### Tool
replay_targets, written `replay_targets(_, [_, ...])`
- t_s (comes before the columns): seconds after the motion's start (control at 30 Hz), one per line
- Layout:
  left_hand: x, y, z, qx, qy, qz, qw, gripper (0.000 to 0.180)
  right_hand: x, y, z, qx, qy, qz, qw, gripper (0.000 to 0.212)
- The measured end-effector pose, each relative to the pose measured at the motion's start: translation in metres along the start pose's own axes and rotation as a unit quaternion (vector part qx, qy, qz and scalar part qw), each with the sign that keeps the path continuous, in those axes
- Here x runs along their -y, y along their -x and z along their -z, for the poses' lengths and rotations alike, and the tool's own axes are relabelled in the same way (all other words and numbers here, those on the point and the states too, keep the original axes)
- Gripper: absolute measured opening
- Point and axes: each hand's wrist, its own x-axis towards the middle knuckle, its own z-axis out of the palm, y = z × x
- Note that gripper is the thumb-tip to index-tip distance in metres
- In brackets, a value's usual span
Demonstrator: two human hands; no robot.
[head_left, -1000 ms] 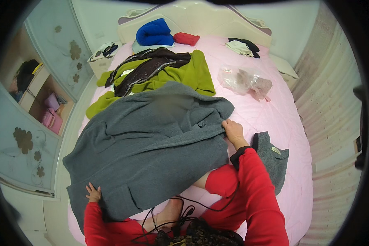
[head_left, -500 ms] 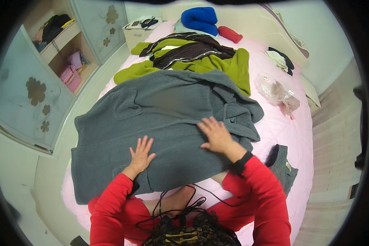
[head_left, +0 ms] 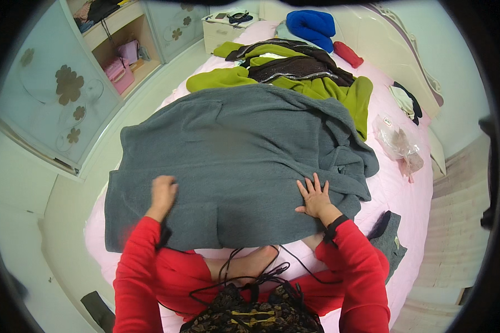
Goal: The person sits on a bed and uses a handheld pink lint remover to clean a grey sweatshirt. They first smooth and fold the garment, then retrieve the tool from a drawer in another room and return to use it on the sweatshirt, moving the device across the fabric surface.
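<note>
A large grey fleece coat (head_left: 250, 166) lies spread out in front of me, with a patch pocket near its lower edge. Toward its left part is my left hand (head_left: 163, 195), fingers curled in over the cloth; whether they pinch any fabric is hidden. My right hand (head_left: 318, 201) lies flat on the right part of the coat with its fingers spread. Around that hand the fabric wrinkles, and folds bunch up toward the coat's right end.
The coat lies on a pink bedspread (head_left: 408, 191). Beyond it are a green garment (head_left: 219, 79), a dark brown garment (head_left: 294, 66), a blue bundle (head_left: 311, 28) and a red roll (head_left: 347, 54). At right are a clear plastic bag (head_left: 397, 141) and a grey garment (head_left: 391, 244). Black cables (head_left: 255, 275) cross my lap.
My left hand has moved left across the coat and its fingers have curled in. My right hand has slid right and nearer to me, staying spread. The view has shifted left.
</note>
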Motion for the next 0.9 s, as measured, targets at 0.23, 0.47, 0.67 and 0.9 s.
replay_targets(0.23, [-0.131, -0.010, -0.074, -0.009, 0.088, -0.095, 0.992, 0.015, 0.002, 0.003, 0.006, 0.012, -0.009, -0.004, 1.000, 0.099])
replay_targets(0.47, [-0.015, -0.003, -0.058, 0.100, -0.081, 0.199, 0.972, 0.016, -0.002, 0.006, 0.002, -0.006, -0.036, 0.010, 0.999, 0.099])
replay_targets(0.67, [0.106, 0.039, 0.041, 0.164, -0.257, 0.412, 0.859, 0.027, -0.004, 0.001, -0.002, -0.016, -0.037, 0.021, 0.999, 0.103])
replay_targets(0.9, [-0.050, 0.012, -0.002, 0.069, 0.116, -0.075, 0.988, 0.011, 0.001, 0.000, -0.001, -0.003, -0.021, 0.004, 1.000, 0.102])
